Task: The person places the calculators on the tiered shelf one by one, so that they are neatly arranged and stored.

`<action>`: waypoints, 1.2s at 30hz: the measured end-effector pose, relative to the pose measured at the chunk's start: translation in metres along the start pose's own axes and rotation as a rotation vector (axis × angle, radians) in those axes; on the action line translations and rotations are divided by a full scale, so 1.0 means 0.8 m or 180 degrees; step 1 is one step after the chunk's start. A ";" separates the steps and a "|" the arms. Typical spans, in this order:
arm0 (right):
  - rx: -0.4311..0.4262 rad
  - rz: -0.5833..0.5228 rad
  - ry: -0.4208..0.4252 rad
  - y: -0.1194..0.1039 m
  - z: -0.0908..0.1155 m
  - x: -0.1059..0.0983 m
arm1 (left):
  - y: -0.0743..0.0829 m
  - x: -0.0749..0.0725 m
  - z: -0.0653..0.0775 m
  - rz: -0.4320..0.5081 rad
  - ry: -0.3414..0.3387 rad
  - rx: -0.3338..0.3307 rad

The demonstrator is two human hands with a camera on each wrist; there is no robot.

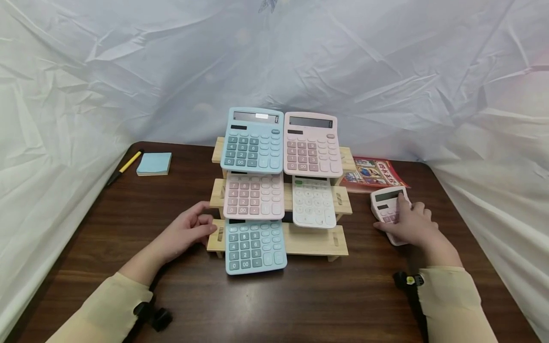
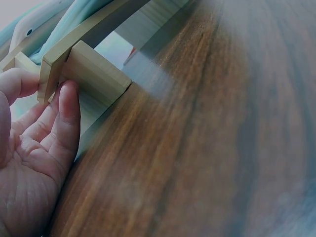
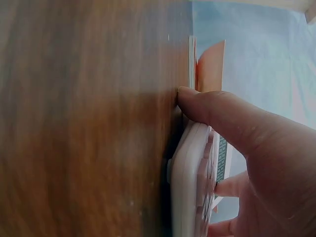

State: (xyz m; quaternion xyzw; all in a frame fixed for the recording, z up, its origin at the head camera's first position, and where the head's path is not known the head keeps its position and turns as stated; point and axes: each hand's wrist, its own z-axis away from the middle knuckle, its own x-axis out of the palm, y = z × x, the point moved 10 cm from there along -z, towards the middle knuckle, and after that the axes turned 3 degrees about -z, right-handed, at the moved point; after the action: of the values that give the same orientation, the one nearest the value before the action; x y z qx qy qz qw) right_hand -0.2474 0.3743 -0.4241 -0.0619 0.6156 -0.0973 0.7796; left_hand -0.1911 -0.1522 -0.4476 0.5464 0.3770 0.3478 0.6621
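A wooden tiered rack (image 1: 315, 238) stands mid-table with calculators on its levels. My left hand (image 1: 186, 231) pinches the left end of its lowest board, thumb and a finger on either side in the left wrist view. On top lean a blue calculator (image 1: 252, 140) and a pink calculator (image 1: 312, 144). Below are another pink calculator (image 1: 254, 196) and a white calculator (image 1: 314, 202); a second blue calculator (image 1: 256, 247) is lowest. At the right, my right hand (image 1: 413, 221) grips a pale pink calculator (image 3: 185, 182), thumb along its edge, fingers over its face.
A red booklet (image 1: 373, 172) lies behind the right-hand calculator, partly behind the rack. At the table's left are a blue sticky-note pad (image 1: 154, 163) and a yellow-and-black pen (image 1: 126, 166). White sheeting (image 1: 386, 71) hangs around the back and sides.
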 end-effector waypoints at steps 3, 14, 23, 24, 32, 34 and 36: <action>-0.0056 0.0014 -0.0009 -0.009 0.000 0.001 | 0.000 0.000 0.000 -0.0006 -0.0001 0.0000; -0.0317 0.0074 0.0083 -0.062 0.002 0.009 | 0.000 -0.002 0.001 -0.0015 0.0005 -0.0009; -0.0517 0.0133 0.0116 -0.090 0.006 0.017 | 0.001 -0.001 0.001 -0.0033 0.0005 -0.0001; -0.0547 0.0152 0.0119 -0.094 0.007 0.018 | 0.001 -0.001 0.001 -0.0038 0.0007 -0.0004; -0.0752 0.0149 0.0072 -0.118 0.014 0.025 | 0.000 0.000 0.001 0.0017 0.0009 0.0004; -0.0776 0.0126 0.0045 -0.120 0.015 0.025 | 0.000 0.000 0.000 0.0043 -0.0002 0.0014; -0.0801 0.0100 0.0018 -0.119 0.017 0.025 | -0.001 0.001 -0.001 0.0043 -0.0008 0.0020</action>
State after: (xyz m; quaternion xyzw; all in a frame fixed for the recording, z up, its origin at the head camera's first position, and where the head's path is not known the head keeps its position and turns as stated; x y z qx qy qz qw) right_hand -0.2371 0.2765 -0.4189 -0.1493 0.6261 -0.0072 0.7653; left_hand -0.1912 -0.1514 -0.4485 0.5514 0.3735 0.3505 0.6585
